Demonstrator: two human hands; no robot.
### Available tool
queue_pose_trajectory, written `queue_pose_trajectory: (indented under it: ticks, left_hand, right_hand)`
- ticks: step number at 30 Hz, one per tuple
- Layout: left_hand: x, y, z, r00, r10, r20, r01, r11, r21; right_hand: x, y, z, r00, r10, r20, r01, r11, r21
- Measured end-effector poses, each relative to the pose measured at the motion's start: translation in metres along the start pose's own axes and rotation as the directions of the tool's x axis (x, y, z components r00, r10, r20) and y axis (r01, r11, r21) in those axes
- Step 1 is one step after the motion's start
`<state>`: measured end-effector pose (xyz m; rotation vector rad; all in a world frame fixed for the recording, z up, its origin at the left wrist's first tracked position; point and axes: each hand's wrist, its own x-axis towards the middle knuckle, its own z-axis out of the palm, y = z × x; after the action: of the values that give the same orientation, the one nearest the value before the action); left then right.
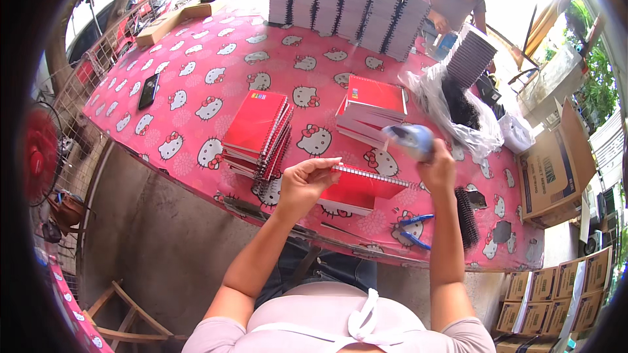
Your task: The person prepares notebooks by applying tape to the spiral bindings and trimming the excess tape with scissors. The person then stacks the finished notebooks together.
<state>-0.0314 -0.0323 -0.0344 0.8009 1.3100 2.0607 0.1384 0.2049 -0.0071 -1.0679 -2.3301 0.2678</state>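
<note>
A red-covered notebook (356,191) stands on the near side of the table, a spiral coil (373,176) running along its top edge and sticking out at the right. My left hand (306,182) is closed, thumb and fingers pinched at the coil's left end. Raised above the right end, my right hand (437,167) grips a rounded blue-grey object (412,140), too smeared by motion to name. Blue-handled pliers (413,230) lie below that hand, with a bundle of black coils (465,217) beside them.
Red notebooks are stacked at left (255,124) and beyond centre (373,101). Tall spiral-bound stacks (347,6) line the table's far edge. A plastic bag (481,134) holds black coils. A phone (149,91) lies far left; a cardboard box (553,173) stands right. Another person (454,0) is opposite.
</note>
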Motion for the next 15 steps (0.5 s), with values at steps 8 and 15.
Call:
queue_pose_trajectory:
  ticks: [8,15]
  left_hand:
    - [0.0,0.036,0.034,0.685,0.716,0.133,-0.692,0.583,0.425]
    - [-0.029,-0.008,0.018,0.823,0.441,0.357,-0.566,0.587,0.579]
  right_hand:
    - [-0.047,0.061,-0.007,0.975,-0.215,0.053,0.219,0.972,-0.081]
    - [-0.146,0.022,-0.031,0.877,-0.323,0.357,0.334,0.942,0.032]
